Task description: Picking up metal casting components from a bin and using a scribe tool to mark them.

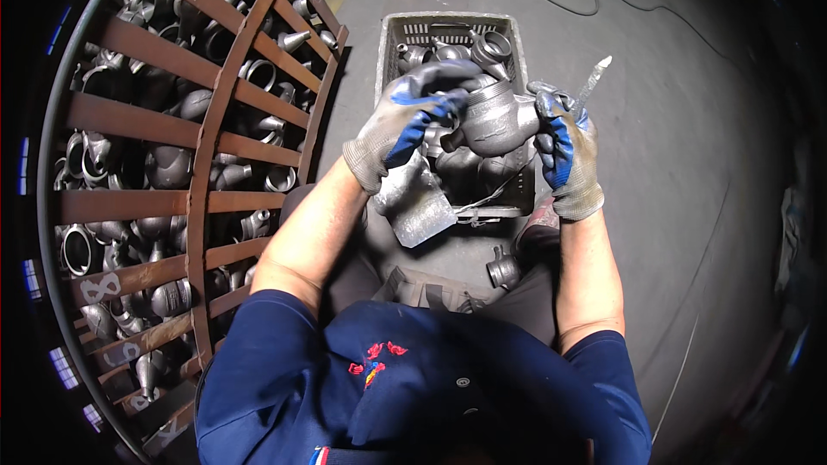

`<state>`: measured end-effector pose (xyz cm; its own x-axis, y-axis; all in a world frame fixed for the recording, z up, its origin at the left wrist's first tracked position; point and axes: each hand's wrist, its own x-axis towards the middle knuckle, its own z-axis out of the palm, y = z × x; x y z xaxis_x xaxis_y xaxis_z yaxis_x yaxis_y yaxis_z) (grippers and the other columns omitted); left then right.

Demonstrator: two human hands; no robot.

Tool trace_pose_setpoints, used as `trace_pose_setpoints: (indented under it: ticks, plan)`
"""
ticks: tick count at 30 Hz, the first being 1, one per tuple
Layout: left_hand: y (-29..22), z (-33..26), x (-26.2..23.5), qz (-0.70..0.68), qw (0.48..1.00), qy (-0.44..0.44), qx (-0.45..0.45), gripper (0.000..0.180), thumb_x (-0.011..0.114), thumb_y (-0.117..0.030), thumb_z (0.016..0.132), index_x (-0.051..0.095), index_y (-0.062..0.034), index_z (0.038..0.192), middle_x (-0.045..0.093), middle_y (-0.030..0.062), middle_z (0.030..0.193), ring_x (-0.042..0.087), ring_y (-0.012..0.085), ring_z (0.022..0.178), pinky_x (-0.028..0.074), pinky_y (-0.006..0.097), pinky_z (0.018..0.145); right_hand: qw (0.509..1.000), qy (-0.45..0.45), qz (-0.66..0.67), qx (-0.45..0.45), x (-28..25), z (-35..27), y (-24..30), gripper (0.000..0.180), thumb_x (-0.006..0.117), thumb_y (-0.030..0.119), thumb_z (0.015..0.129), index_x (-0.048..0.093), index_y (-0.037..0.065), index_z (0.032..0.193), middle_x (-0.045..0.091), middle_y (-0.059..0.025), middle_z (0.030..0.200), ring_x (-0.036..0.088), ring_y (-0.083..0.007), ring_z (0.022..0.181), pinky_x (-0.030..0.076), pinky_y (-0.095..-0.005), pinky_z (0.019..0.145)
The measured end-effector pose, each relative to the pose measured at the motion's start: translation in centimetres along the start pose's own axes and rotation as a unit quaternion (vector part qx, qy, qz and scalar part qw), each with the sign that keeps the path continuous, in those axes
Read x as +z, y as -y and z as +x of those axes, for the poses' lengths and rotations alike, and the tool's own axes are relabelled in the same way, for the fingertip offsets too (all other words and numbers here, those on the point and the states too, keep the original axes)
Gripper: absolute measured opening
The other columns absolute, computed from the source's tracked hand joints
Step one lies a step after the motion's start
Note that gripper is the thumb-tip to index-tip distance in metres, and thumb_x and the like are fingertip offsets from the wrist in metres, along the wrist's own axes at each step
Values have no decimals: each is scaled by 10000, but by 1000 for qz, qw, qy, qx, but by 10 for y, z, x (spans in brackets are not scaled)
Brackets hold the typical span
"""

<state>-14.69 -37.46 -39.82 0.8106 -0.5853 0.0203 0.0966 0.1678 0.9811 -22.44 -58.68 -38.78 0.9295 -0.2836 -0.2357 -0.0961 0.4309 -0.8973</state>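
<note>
A dark grey metal casting [498, 125], round-bodied with a wide threaded-looking collar and a side stub, is held up over the crate. My right hand [567, 142], in a grey and blue work glove, is closed on the stub at its right end. A narrow flat metal strip or blade [594, 79] sticks up from that same hand. My left hand [409, 112], gloved alike, is at the casting's left side near the collar. Its upper fingers are smeared by motion, so whether they grip the casting cannot be made out.
Below the hands stands a grey plastic crate [519, 43] of similar castings. A silvery sheet-like piece [418, 205] lies at its near left. One casting [503, 268] rests on the floor by my leg. To the left is a rusty barred bin [200, 129] full of castings. A cable [594, 0] crosses the floor beyond.
</note>
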Motion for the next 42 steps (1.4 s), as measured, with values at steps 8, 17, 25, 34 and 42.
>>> trace_pose_setpoints:
  ticks: [8, 17, 25, 34, 42]
  plan:
    - [28, 0, 14, -221, 969, -8, -107, 351, 451, -119, 971, 434, 20, 1293, 544, 128, 1235, 546, 201, 1156, 497, 325, 940, 992, -51, 119, 12, -25, 24, -9, 209, 593, 142, 906, 631, -4, 1051, 498, 42, 675, 376, -17, 466, 287, -164, 366]
    - [12, 5, 12, -91, 993, -46, -50, 349, 482, 5, 897, 555, -4, 1239, 563, 91, 1238, 526, 193, 1164, 438, 347, 998, 996, -64, 65, 19, -18, 28, -10, 210, 610, 185, 901, 651, 23, 1029, 452, 62, 614, 333, -9, 427, 250, -172, 351]
    - [26, 9, 7, -172, 974, -78, -121, 279, 486, -199, 980, 526, -53, 1214, 624, 53, 869, 610, 110, 720, 545, 228, 634, 992, -98, -85, -2, -9, 18, -6, 263, 655, 280, 880, 681, 38, 978, 466, 85, 558, 321, 4, 401, 228, -185, 356]
    - [30, 12, 11, -153, 970, -111, -155, 306, 511, -294, 969, 560, -65, 1166, 612, 23, 843, 582, 82, 676, 510, 217, 593, 985, -114, -130, -4, -11, 15, -7, 225, 601, 303, 914, 651, 85, 887, 385, 114, 519, 292, 6, 372, 208, -183, 341]
    - [23, 13, 12, -120, 972, -124, -160, 299, 516, -313, 966, 584, -75, 1134, 605, 4, 808, 557, 61, 638, 498, 205, 573, 993, -81, -85, 0, -17, 13, -9, 226, 601, 277, 916, 656, 58, 927, 452, 82, 575, 338, 6, 413, 237, -181, 360]
